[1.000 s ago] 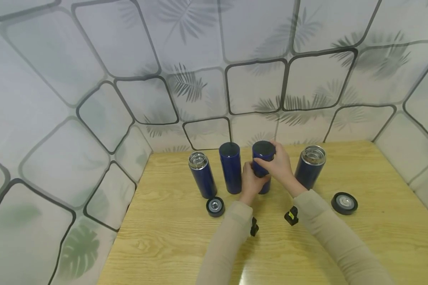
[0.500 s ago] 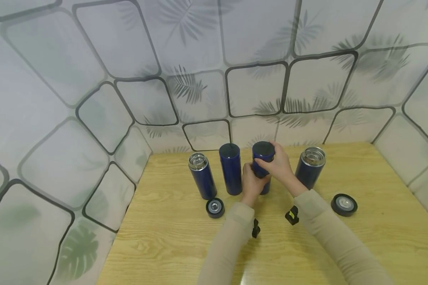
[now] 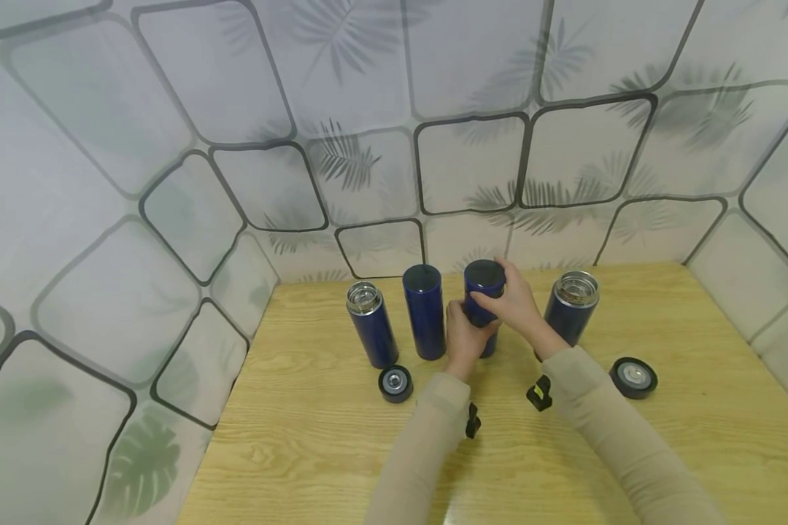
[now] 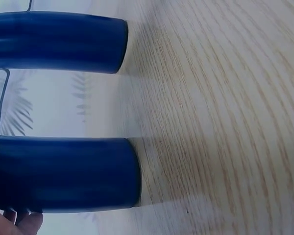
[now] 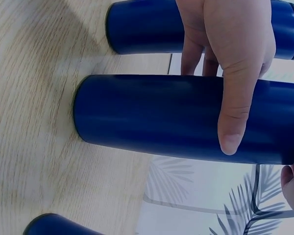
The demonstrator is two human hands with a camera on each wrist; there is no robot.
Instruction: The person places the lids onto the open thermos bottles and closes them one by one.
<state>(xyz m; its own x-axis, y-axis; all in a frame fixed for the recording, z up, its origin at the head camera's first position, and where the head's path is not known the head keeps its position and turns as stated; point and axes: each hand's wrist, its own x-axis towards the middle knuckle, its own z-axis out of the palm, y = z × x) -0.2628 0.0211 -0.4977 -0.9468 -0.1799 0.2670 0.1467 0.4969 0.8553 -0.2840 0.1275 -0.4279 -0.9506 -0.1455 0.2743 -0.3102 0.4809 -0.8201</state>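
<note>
A dark blue thermos bottle [image 3: 483, 290] with a dark top stands upright on the table, held by both hands. My left hand [image 3: 466, 339] grips its body; in the right wrist view the left thumb [image 5: 232, 117] lies across the blue wall of the bottle [image 5: 147, 115]. Higher up, my right hand [image 3: 517, 300] curls its fingers and thumb round the bottle's top part. A second capped blue thermos [image 3: 425, 313] stands just left of the held one, apart from it. The seam under the lid is hidden by the hands.
On the left is an uncapped blue thermos [image 3: 374, 328], its black lid [image 3: 395, 383] upturned in front. Another uncapped thermos [image 3: 571, 310] stands right of the hands, with an upturned lid [image 3: 633, 377] nearby. A patterned wall [image 3: 368, 168] rises behind the wooden table [image 3: 302, 437].
Both hands keep hold of the same thermos. The right hand and wrist have turned very slightly; the other bottles and the lids have stayed in place.
</note>
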